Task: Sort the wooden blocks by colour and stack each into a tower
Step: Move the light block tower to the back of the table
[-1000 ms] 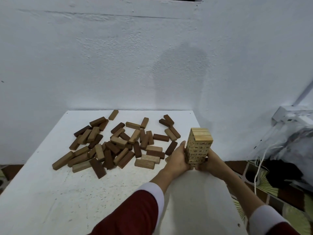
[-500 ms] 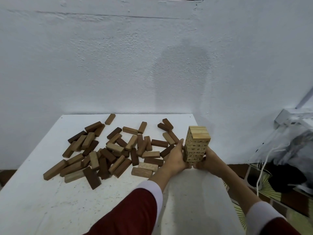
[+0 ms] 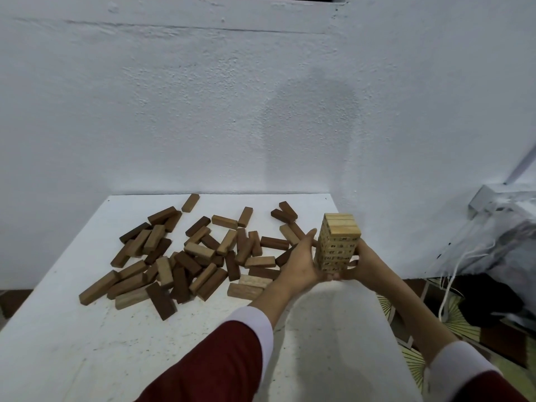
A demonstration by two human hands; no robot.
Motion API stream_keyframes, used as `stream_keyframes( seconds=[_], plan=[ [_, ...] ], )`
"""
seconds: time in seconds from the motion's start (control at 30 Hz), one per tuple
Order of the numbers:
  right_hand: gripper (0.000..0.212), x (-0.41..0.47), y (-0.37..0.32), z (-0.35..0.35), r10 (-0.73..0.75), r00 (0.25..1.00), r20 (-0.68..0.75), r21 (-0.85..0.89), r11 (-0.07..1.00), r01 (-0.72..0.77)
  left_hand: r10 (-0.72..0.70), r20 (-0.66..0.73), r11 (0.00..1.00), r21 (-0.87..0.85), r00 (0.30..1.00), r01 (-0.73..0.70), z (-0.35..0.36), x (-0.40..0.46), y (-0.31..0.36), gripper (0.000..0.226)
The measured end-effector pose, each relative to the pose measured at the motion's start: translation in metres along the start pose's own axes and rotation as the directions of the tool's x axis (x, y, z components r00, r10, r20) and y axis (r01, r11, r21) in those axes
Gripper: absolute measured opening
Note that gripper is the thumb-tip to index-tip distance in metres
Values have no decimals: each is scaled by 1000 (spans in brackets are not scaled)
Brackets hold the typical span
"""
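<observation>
Left hand [image 3: 300, 264]: fingers straight, pointing away from the person, palm pressed flat to the left face of the light tower.
Right hand [image 3: 361, 261]: cups the tower's right face low down, fingers curled round its near corner.
Light tower [image 3: 338, 242]: pale blocks stacked in level layers, long axis upright, standing at the right edge of the counter between the two hands; small dark numbers on the block ends; the top layer's blocks run left to right.
Loose blocks [image 3: 200, 253]: mid-brown and dark brown, lying flat in a scattered heap left of the tower, long axes pointing every way, several overlapping.
Counter [image 3: 87, 358]: white, speckled, set against a white wall.
Sleeves [image 3: 220, 361]: dark red with white cuffs.
Floor at right: patterned covering, a white cord [image 3: 448, 288], bagged items.
</observation>
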State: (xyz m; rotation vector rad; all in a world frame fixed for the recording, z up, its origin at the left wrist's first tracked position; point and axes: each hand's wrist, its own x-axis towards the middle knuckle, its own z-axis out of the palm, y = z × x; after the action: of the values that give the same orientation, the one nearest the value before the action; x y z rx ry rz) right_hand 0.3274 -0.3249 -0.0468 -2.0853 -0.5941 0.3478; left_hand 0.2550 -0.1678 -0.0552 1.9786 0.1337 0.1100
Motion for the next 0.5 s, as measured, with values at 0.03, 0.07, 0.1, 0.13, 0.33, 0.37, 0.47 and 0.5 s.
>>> stream_keyframes(
  seconds=[0.03, 0.07, 0.1, 0.13, 0.33, 0.37, 0.47, 0.5],
  plan=[
    [80, -1, -1, 0, -2, 1000, 0, -7, 1000, 2, -8, -3, 1000, 5, 1000, 8, 0, 0, 0, 110],
    [80, -1, -2, 0, -6, 1000, 0, -13, 1000, 6, -14, 0, 1000, 8, 1000, 14, 1, 0, 0, 111],
    [79, -1, -3, 0, -8, 1000, 0, -15, 1000, 8, -18, 4, 1000, 5, 1000, 18, 1, 0, 0, 112],
    [79, -1, -3, 0, -9, 1000, -1, -15, 1000, 9, -17, 7, 1000, 4, 1000, 17, 1, 0, 1, 111],
    [77, -2, -3, 1, -2, 1000, -5, 4, 1000, 2, 1, 10, 1000, -7, 1000, -1, -1, 1, 1, 103],
    [78, -2, -3, 1, 1, 1000, -6, 5, 1000, -1, 3, 9, 1000, -7, 1000, -2, 0, 2, 0, 103],
    [81, -2, -3, 1, 0, 1000, -10, 6, 1000, 0, 6, 8, 1000, -2, 1000, -6, 0, 2, 0, 106],
    [82, -4, -4, 0, 5, 1000, -9, 5, 1000, -5, 2, 14, 1000, -7, 1000, -2, -1, 1, 0, 108]
  ],
)
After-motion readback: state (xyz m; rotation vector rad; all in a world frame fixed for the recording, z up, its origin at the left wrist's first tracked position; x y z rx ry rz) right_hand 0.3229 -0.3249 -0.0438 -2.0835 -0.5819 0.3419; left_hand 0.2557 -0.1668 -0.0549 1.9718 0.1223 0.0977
